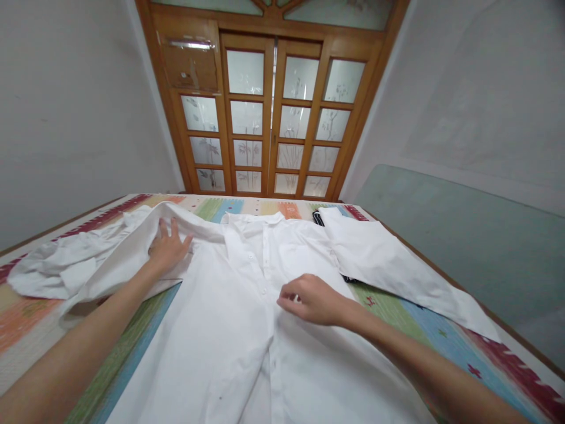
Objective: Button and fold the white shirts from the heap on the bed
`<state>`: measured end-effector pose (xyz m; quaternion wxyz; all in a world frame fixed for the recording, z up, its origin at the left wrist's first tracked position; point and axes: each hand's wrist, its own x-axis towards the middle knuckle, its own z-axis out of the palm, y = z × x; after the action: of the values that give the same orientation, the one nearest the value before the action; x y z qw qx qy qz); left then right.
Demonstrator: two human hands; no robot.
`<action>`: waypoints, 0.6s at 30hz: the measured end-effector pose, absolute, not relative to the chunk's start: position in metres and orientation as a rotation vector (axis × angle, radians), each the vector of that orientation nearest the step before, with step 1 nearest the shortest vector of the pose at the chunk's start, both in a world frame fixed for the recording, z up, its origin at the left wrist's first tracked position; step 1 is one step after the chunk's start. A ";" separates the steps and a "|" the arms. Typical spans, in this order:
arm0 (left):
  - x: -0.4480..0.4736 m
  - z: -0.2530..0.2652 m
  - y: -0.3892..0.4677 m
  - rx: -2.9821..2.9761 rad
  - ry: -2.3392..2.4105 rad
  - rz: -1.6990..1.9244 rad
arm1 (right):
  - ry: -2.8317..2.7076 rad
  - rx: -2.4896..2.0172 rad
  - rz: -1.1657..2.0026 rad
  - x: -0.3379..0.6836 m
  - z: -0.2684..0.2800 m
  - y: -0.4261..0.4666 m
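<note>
A white button-up shirt (pixel 212 330) lies spread front up, its collar toward the far side and its sleeves out to both sides. The button placket runs down the middle, with the two front panels slightly uneven. My left hand (pixel 170 247) rests with fingers spread on the left sleeve (pixel 128 253), near the shoulder. That sleeve is raised in a fold, and part of its underside is hidden. Over the front, just right of the placket, my right hand (pixel 309 299) is curled, thumb and fingers together. No cloth shows between them.
A bunched white cloth (pixel 48 268) lies at the far left. The right sleeve (pixel 375 247) stretches across a dark item with white stripes (pixel 318 218). Beneath everything is a colourful striped cover (pixel 468 353). A pale green panel (pixel 463 224) stands along the right wall; wooden glazed doors (pixel 269 118) are behind.
</note>
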<state>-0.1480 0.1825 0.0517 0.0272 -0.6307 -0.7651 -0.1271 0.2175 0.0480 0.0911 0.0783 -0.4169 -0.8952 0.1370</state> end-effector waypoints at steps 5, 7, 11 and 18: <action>-0.130 0.063 0.185 -1.846 -2.339 -0.229 | -2.332 -1.340 0.267 0.209 0.072 0.132; -0.117 0.067 0.189 -1.938 -2.170 -0.186 | -2.270 -1.398 0.229 0.207 0.058 0.167; -0.084 0.073 0.206 -1.999 -1.943 -0.365 | -2.130 -1.639 0.171 0.202 0.029 0.217; -0.041 0.069 0.257 -2.079 -2.264 -0.547 | -2.274 -1.683 0.168 0.194 -0.009 0.236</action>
<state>-0.0412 0.2573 0.0694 0.0098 -0.6658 -0.7253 -0.1751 0.1940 0.2362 -0.0086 0.1531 -0.5869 -0.7929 0.0587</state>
